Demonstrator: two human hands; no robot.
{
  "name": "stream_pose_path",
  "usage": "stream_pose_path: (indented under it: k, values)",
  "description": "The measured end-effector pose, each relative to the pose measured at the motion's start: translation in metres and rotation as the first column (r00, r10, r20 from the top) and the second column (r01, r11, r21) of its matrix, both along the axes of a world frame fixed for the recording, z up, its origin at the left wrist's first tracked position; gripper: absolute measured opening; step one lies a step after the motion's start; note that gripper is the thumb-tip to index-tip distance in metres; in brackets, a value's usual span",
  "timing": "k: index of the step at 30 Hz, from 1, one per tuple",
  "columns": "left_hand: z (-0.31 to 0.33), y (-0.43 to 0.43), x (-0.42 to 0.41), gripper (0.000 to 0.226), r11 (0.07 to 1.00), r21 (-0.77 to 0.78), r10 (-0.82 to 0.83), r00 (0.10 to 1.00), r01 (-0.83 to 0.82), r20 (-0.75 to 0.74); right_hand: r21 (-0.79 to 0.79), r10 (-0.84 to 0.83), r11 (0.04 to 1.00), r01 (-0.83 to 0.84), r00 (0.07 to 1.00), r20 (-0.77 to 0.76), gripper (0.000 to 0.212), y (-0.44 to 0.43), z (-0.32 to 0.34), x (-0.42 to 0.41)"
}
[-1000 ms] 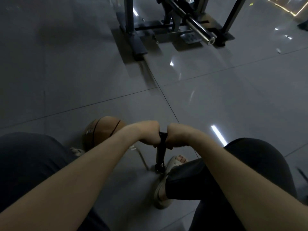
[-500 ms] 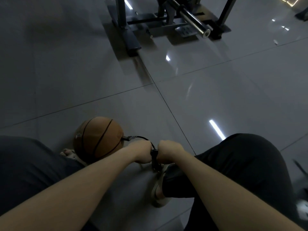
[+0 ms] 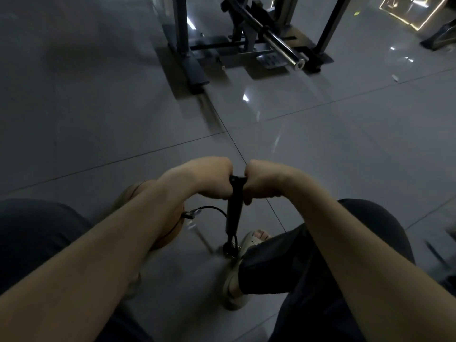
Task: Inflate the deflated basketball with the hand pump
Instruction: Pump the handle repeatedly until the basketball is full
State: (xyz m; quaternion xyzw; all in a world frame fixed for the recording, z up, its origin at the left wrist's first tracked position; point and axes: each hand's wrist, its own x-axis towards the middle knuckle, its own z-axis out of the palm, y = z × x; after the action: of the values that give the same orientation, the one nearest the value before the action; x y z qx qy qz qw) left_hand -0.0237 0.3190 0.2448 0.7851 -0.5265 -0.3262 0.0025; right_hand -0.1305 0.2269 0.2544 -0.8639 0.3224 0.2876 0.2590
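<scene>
A black hand pump [image 3: 233, 213] stands upright on the tiled floor between my knees, its handle raised. My left hand [image 3: 204, 177] grips the left side of the T-handle and my right hand [image 3: 264, 180] grips the right side. A thin black hose [image 3: 212, 208] loops from the pump to the orange basketball [image 3: 170, 234], which lies on the floor to the left, mostly hidden behind my left forearm. My right foot in a light sandal [image 3: 249, 245] rests at the pump's base.
A dark metal gym rack [image 3: 195, 70] with a chrome barbell sleeve [image 3: 283, 49] stands on the floor ahead. Glossy grey tiles [image 3: 320, 149] lie between it and me. My dark-trousered legs flank the pump.
The pump handle was pushed down half a second ago; now both hands have pulled it back up. The view tilted, so my left arm covers most of the ball.
</scene>
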Motion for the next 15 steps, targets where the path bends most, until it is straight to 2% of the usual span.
stream_pose_path:
  k: [2, 4, 11, 15]
  values:
    - [-0.023, 0.002, -0.009, 0.026, 0.999, 0.035, -0.04, 0.997, 0.038, 0.069, 0.021, 0.009, 1.0, -0.007, 0.996, -0.094, 0.014, 0.008, -0.02, -0.002]
    - [-0.052, 0.003, -0.017, 0.026, 0.994, 0.088, -0.064, 0.996, 0.059, 0.061, 0.037, 0.016, 0.999, -0.01, 0.987, -0.162, 0.022, 0.013, -0.046, -0.006]
    - [-0.107, 0.014, -0.027, 0.026, 0.99, 0.114, -0.092, 0.994, 0.084, 0.065, 0.044, 0.019, 0.999, -0.011, 0.984, -0.179, 0.022, 0.021, -0.112, -0.015]
    - [-0.134, 0.023, -0.034, 0.01, 0.983, 0.144, -0.128, 0.989, 0.116, 0.08, 0.05, 0.028, 0.999, -0.018, 0.982, -0.188, 0.018, 0.031, -0.142, -0.02]
